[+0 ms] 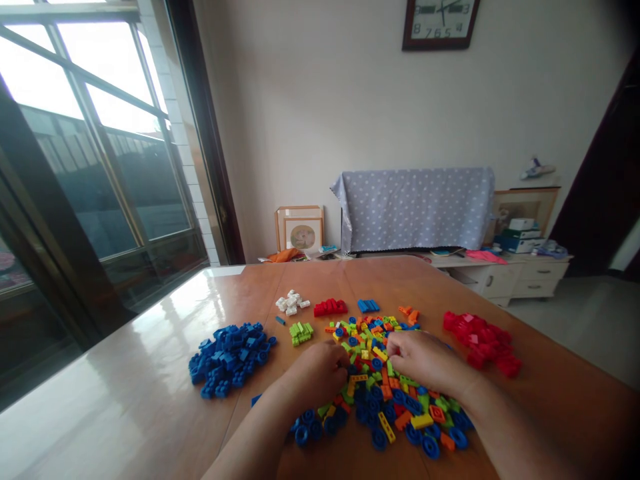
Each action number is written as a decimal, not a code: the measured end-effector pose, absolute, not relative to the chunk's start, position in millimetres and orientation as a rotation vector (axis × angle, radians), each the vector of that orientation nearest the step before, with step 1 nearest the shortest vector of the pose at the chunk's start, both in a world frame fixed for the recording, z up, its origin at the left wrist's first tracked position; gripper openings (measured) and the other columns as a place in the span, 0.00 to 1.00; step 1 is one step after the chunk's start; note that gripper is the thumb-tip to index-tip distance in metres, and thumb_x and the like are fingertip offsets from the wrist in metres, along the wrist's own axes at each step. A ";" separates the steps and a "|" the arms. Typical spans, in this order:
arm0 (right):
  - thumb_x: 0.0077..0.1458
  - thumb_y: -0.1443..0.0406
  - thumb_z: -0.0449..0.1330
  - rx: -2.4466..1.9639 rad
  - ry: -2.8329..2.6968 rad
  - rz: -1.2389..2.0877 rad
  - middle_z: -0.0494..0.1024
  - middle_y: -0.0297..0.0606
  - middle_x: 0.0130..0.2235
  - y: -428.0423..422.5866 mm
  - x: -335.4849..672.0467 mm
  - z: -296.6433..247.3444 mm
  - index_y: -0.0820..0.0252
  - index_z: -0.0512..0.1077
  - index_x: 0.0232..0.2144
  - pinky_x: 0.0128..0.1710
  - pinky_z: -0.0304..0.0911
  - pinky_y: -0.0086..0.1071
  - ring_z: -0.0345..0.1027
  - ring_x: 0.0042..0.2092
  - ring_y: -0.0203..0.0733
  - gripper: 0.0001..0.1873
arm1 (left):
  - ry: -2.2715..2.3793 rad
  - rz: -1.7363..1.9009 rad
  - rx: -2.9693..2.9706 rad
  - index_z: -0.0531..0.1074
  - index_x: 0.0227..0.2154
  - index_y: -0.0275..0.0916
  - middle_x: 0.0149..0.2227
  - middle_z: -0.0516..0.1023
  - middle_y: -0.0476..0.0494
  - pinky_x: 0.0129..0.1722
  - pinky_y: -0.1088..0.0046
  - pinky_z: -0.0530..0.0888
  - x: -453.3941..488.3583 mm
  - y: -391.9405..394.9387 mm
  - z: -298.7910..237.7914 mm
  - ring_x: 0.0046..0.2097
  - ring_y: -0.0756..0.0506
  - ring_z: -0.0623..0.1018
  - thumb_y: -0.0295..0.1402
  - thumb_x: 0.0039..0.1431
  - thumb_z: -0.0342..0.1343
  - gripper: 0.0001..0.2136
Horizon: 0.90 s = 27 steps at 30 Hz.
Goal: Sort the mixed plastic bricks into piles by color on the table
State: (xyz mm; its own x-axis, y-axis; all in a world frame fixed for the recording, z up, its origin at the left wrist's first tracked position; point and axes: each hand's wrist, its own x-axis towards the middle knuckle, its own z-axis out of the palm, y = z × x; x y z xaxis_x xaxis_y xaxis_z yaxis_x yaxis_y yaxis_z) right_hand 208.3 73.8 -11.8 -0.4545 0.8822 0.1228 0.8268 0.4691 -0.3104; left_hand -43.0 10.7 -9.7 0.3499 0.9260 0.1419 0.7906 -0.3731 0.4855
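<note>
A mixed heap of small plastic bricks [380, 393] in blue, green, orange and yellow lies on the wooden table [150, 400] in front of me. My left hand [317, 373] rests on the heap's left side with its fingers curled into the bricks. My right hand [425, 363] sits on the right side, fingers pinched together at the pile; what they hold is hidden. Sorted piles lie around: blue bricks [230, 357] at left, red bricks [483, 343] at right, and small groups of white [291, 302], red [330, 307], blue [369, 305] and green [301, 332] behind.
A window [90, 147] runs along the left. Behind the table stand a cloth-covered object [415, 207], framed pictures [300, 230] on the floor, a low white cabinet [505, 273] with books, and a wall clock [440, 23].
</note>
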 end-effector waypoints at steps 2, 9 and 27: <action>0.51 0.66 0.59 -1.481 -2.443 0.287 0.78 0.31 0.29 75.8 211.0 -12.2 0.54 0.73 0.27 0.31 0.45 0.31 0.67 0.33 0.38 0.04 | 1.523 0.556 2.281 0.78 0.32 0.42 0.36 0.78 0.46 0.34 0.75 0.68 -42.3 9.8 -8.3 0.36 0.47 0.74 0.25 0.50 0.53 0.10; 0.54 0.65 0.58 -1.571 -2.355 0.280 0.80 0.33 0.35 83.5 217.8 -10.9 0.52 0.76 0.34 0.32 0.47 0.31 0.69 0.35 0.40 0.07 | 1.540 0.533 2.251 0.79 0.32 0.42 0.37 0.78 0.45 0.36 0.75 0.69 -41.3 8.7 -2.0 0.37 0.46 0.75 0.25 0.49 0.54 0.10; 0.60 0.59 0.51 -1.426 -1.900 0.305 0.79 0.35 0.31 109.6 228.2 -21.6 0.55 0.76 0.34 0.34 0.57 0.30 0.70 0.34 0.41 0.14 | 1.548 1.501 1.846 0.75 0.40 0.39 0.38 0.80 0.45 0.41 0.74 0.71 -49.9 11.8 15.3 0.41 0.46 0.77 0.37 0.63 0.52 0.10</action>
